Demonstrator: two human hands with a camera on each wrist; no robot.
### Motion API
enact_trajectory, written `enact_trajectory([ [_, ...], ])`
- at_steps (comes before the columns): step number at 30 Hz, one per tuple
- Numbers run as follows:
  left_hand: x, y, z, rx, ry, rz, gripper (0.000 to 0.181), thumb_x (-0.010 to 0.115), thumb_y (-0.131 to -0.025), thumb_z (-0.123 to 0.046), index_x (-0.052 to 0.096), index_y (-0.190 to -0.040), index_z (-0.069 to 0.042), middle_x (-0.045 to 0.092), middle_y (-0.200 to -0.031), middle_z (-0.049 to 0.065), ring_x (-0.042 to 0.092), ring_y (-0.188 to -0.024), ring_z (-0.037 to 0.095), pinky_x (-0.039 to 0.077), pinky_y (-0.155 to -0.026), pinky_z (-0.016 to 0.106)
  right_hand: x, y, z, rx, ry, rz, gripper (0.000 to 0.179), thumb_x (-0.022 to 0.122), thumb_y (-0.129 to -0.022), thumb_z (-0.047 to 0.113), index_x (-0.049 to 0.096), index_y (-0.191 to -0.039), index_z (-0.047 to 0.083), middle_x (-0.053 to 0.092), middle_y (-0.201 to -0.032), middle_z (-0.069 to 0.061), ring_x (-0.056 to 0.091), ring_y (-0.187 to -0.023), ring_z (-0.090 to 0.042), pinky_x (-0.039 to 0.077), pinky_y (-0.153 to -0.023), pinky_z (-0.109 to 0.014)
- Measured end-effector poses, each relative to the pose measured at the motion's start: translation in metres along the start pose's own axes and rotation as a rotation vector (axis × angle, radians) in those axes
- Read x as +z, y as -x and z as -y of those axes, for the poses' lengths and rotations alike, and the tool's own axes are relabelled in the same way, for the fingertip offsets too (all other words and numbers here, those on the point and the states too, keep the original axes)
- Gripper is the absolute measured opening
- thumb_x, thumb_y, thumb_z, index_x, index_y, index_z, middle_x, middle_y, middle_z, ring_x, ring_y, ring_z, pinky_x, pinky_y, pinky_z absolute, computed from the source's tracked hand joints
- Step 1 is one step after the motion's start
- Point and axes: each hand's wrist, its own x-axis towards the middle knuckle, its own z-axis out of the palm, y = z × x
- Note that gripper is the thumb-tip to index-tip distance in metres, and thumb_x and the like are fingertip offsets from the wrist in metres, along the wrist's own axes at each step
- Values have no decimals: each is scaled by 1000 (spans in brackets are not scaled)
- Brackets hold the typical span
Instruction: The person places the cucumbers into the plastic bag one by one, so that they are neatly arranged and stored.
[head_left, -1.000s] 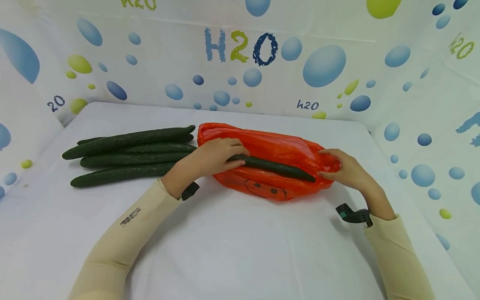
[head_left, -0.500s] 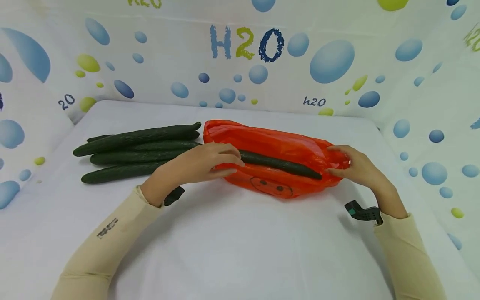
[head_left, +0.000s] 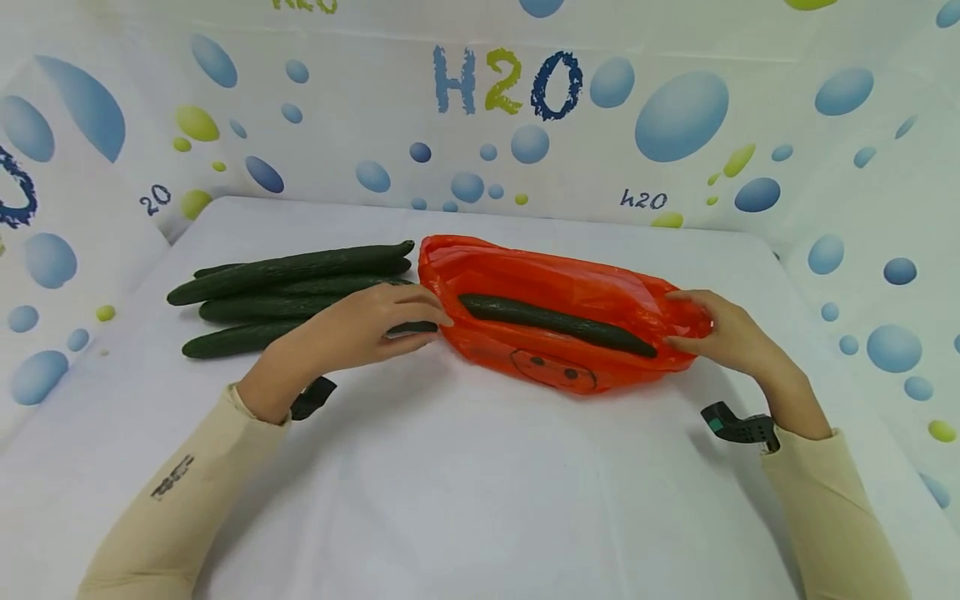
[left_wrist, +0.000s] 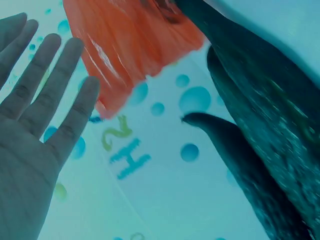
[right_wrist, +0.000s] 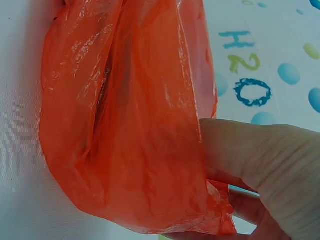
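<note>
A long dark green cucumber (head_left: 558,323) lies in the mouth of a red plastic bag (head_left: 540,260), which has a face drawn on its front. Leftward of the bag my left hand (head_left: 352,329) is over the near ends of the other cucumbers, fingertips at the bag's left edge. The left wrist view shows this hand (left_wrist: 35,115) with its fingers straight and spread, holding nothing. My right hand (head_left: 723,329) grips the bag's right end between thumb and fingers. In the right wrist view, the bunched bag (right_wrist: 150,125) runs into that hand (right_wrist: 270,175).
Several cucumbers (head_left: 288,271) are stacked on the left of the white-covered table (head_left: 487,492). Behind stands a white backdrop (head_left: 360,100) printed with bubbles and "H2O". Each wrist wears a black camera mount (head_left: 738,425).
My left hand has let go of the cucumber in the bag and drawn back to the left. The right hand keeps its grip on the bag's end. The head view has shifted slightly left.
</note>
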Motion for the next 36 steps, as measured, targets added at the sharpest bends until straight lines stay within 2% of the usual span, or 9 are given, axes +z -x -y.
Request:
enact_trajectory([
  [9, -4, 19, 25, -44, -27, -71, 27, 78, -81, -5, 71, -107, -6, 67, -108, 6, 63, -103, 23, 54, -89, 41, -2, -2, 2, -14, 4, 3, 61, 71, -89, 15, 42, -141, -1, 40, -141, -30, 39, -125, -48, 45, -93, -65],
  [14, -9, 28, 36, -107, -71, -82, 28, 78, -80, -2, 71, -107, -3, 65, -106, 7, 64, -97, 21, 55, -85, 41, 1, -2, 4, -21, -13, 6, 61, 71, -89, 15, 43, -141, -2, 41, -141, -29, 39, -125, -48, 44, -94, -64],
  [23, -20, 40, 47, -243, -110, -113, 29, 74, -85, -4, 67, -114, -6, 62, -112, 8, 62, -100, 25, 53, -87, 45, 3, 2, 5, -8, -10, 17, 62, 71, -90, 17, 42, -141, -1, 41, -140, -29, 40, -125, -48, 46, -92, -64],
  [26, -24, 43, 49, -321, -105, -94, 29, 71, -88, -5, 66, -117, -7, 61, -116, 9, 61, -105, 27, 51, -91, 47, 2, 2, 6, -7, -5, 17, 62, 71, -90, 17, 42, -142, -1, 41, -140, -29, 40, -125, -48, 46, -92, -64],
  [32, -33, 47, 51, -513, -54, 40, 37, 67, -94, -13, 60, -129, -9, 53, -129, 12, 53, -119, 32, 42, -103, 53, 2, 3, 7, -3, -1, 16, 64, 72, -89, 19, 41, -142, 0, 41, -141, -29, 39, -125, -48, 45, -93, -65],
  [36, -36, 51, 55, -556, -23, 65, 38, 65, -95, -15, 58, -131, -8, 51, -132, 13, 51, -122, 34, 40, -104, 54, 3, 3, 6, -14, 1, 15, 63, 72, -89, 17, 42, -142, 0, 41, -141, -30, 39, -125, -48, 44, -93, -65],
])
